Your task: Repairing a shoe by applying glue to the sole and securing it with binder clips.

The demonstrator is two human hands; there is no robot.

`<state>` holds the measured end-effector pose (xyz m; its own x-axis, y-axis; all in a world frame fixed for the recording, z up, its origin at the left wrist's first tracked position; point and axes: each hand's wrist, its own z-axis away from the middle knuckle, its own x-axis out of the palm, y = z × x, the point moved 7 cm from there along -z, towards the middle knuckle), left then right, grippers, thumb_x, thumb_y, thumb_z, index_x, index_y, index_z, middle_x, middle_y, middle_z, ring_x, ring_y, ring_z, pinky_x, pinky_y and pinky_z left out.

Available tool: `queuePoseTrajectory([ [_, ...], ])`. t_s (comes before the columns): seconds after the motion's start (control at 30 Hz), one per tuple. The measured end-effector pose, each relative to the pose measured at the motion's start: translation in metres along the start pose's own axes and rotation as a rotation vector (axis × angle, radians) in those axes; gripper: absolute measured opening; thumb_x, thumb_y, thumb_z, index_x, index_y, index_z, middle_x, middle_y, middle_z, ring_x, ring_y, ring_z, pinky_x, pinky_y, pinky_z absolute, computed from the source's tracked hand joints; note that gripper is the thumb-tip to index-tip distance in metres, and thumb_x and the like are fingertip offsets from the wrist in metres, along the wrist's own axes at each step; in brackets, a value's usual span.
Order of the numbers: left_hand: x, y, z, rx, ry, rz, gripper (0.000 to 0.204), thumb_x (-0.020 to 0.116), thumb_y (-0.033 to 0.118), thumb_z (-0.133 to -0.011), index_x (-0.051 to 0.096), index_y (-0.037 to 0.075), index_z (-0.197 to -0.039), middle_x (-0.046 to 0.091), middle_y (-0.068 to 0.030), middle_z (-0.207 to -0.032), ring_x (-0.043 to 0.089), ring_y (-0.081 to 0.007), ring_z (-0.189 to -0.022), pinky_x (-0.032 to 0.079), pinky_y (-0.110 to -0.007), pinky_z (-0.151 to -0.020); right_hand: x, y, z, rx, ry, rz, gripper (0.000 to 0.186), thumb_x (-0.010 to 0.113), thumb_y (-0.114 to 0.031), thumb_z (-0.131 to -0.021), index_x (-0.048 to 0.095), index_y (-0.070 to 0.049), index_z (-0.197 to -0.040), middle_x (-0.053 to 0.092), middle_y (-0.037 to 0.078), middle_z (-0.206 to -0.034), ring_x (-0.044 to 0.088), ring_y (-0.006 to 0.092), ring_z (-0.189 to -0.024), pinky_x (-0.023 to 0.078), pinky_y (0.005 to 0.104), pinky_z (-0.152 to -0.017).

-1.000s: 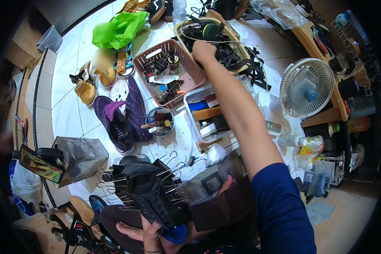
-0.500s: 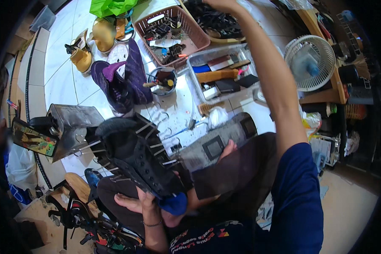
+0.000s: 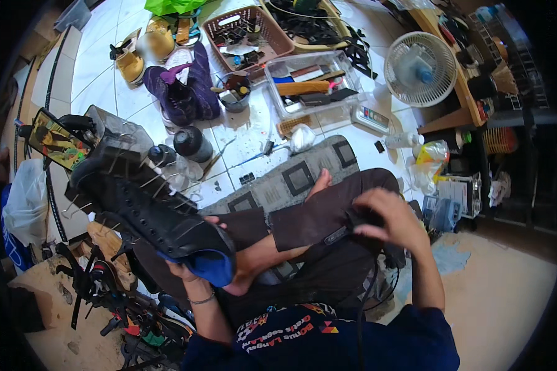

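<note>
Currently, hands well apart. Left hand [image 3: 184, 272] clamped on black shoe [image 3: 143, 207] by blue-lined opening; shoe toward nine o'clock, toe pointing to ten, wire-handled clips [image 3: 82, 201] along edge. Right hand [image 3: 393, 217] past three o'clock, near trouser leg [image 3: 306, 216], fingers curled; cannot tell if gripping anything. Clear box [image 3: 322, 109] at one o'clock, fan [image 3: 421, 71] at two.

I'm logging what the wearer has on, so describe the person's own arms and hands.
The left hand, partly hidden, has a thin bracelet at its wrist; no bracelet shows on the right hand. Both hands look ungloved. The short sleeves are dark navy, with no markings visible on them.
</note>
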<state>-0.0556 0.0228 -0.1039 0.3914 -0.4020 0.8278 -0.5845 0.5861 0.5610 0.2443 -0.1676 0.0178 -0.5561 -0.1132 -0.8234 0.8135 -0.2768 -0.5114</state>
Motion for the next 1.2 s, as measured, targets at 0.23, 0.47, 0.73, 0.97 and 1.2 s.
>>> queuePoseTrajectory([
  [0.23, -0.019, 0.016, 0.010, 0.054, 0.035, -0.129, 0.101, 0.052, 0.076, -0.080, 0.043, -0.007, -0.137, 0.049, -0.0364, -0.126, 0.055, -0.0474, -0.113, 0.046, -0.056, -0.099, -0.040, 0.087, -0.155, -0.025, 0.415, 0.058, 0.051, 0.073, -0.043, -0.082, 0.063, -0.003, -0.112, 0.069, 0.017, -0.102, 0.065, 0.0341, -0.096, 0.051, 0.0416, -0.083],
  [0.47, -0.031, 0.014, -0.006, 0.173, 0.055, -0.278, 0.101, 0.049, 0.080, -0.079, 0.046, -0.006, -0.132, 0.054, -0.0320, -0.116, 0.057, -0.0419, -0.106, 0.051, -0.051, -0.091, 0.018, 0.179, -0.284, 0.110, -0.109, 0.091, 0.087, 0.082, -0.065, -0.059, 0.067, -0.002, -0.118, 0.068, 0.020, -0.115, 0.066, 0.0337, -0.105, 0.050, 0.0382, -0.094],
  [0.73, -0.035, 0.013, -0.028, 0.041, 0.074, -0.230, 0.102, 0.046, 0.085, -0.073, 0.054, -0.001, -0.127, 0.056, -0.0263, -0.111, 0.055, -0.0383, -0.106, 0.047, -0.051, -0.089, -0.011, 0.197, -0.287, 0.237, 0.103, -0.368, 0.061, 0.070, -0.052, -0.084, 0.068, 0.003, -0.111, 0.071, 0.014, -0.076, 0.068, 0.0174, -0.067, 0.054, 0.0297, -0.064],
  [0.97, -0.036, 0.017, -0.031, 0.068, 0.094, -0.380, 0.101, 0.046, 0.084, -0.076, 0.050, -0.003, -0.127, 0.056, -0.0258, -0.109, 0.055, -0.0395, -0.100, 0.050, -0.052, -0.081, -0.045, 0.210, -0.282, 0.161, 0.496, -0.711, 0.045, 0.065, -0.040, -0.094, 0.066, 0.002, -0.111, 0.073, 0.008, -0.080, 0.067, 0.0099, -0.069, 0.049, 0.0200, -0.061],
  [1.2, -0.034, 0.012, -0.032, 0.075, 0.168, -0.308, 0.102, 0.045, 0.086, -0.075, 0.051, -0.003, -0.125, 0.057, -0.0266, -0.108, 0.055, -0.0396, -0.100, 0.050, -0.052, -0.083, -0.064, 0.200, -0.262, 0.124, 0.528, -0.336, 0.059, 0.078, -0.042, -0.081, 0.060, -0.004, -0.123, 0.072, 0.014, -0.097, 0.071, 0.0169, -0.083, 0.054, 0.0279, -0.072],
])
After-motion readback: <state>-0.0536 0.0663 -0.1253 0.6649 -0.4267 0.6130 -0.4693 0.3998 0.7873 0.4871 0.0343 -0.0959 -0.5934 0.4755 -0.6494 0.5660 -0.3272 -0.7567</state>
